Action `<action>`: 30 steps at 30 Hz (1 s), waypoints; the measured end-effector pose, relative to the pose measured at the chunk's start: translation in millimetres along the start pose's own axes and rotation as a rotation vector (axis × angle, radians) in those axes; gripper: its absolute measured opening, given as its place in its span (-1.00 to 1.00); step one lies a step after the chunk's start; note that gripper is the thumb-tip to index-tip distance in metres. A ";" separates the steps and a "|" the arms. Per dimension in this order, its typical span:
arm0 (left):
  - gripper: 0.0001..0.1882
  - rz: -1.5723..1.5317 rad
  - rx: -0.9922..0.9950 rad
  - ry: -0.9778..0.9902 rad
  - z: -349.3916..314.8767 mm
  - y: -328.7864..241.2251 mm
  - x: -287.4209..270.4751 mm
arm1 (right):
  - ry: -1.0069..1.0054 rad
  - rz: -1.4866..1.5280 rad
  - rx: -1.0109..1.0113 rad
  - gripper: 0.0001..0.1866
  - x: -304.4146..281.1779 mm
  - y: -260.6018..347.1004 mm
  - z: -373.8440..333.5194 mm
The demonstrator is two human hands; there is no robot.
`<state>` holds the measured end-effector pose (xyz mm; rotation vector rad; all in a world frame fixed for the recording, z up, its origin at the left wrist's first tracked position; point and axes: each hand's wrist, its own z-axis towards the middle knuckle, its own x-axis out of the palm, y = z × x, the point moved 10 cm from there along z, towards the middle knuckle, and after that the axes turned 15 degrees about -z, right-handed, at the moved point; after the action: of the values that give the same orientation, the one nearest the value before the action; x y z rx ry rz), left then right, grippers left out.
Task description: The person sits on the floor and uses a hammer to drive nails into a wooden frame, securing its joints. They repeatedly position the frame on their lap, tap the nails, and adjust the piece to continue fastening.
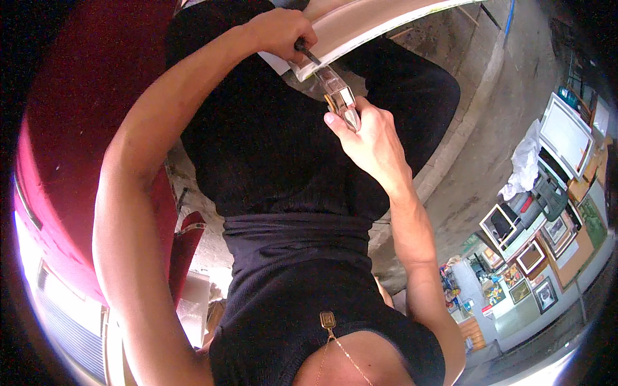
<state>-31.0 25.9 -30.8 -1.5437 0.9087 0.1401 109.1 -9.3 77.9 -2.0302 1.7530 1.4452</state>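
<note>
A cream panel with a pale edge (pixel 367 29) lies across my lap at the top of the view. My left hand (pixel 286 35) is closed around the dark handle of a slim tool (pixel 311 56), whose metal shaft reaches the panel's near corner. The kind of tip is hidden. My right hand (pixel 373 135) grips a shiny metal hand tool (pixel 344 96) with a yellowish part at its side; its exact kind is unclear. The far end of this metal tool is beside the slim tool's shaft and the panel corner; whether they touch, I cannot tell.
Red upholstery or cloth (pixel 77 128) fills the left side. A concrete floor (pixel 460 174) runs along the right. Farther right are several picture frames (pixel 531 257), a white plastic bag (pixel 523 161) and a white framed panel (pixel 566 135). A blue cord (pixel 509 19) hangs at top right.
</note>
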 end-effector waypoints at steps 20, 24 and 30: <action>-0.70 -0.015 0.044 0.010 -1.8 -5.1 -1.4 | -0.160 -0.162 -0.038 -0.61 19.4 -21.3 15.9; -0.71 0.010 0.044 -0.036 -5.8 -6.9 -1.7 | -0.053 -0.091 -0.008 -0.55 7.4 -7.5 5.1; -0.80 0.003 0.013 -0.023 -5.7 -13.8 -7.1 | 0.179 -0.138 0.040 -0.56 7.5 -7.9 3.2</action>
<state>-29.8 22.9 -14.6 -1.5257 0.8922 0.1533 112.8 -10.1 67.2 -2.2720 1.6486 1.2136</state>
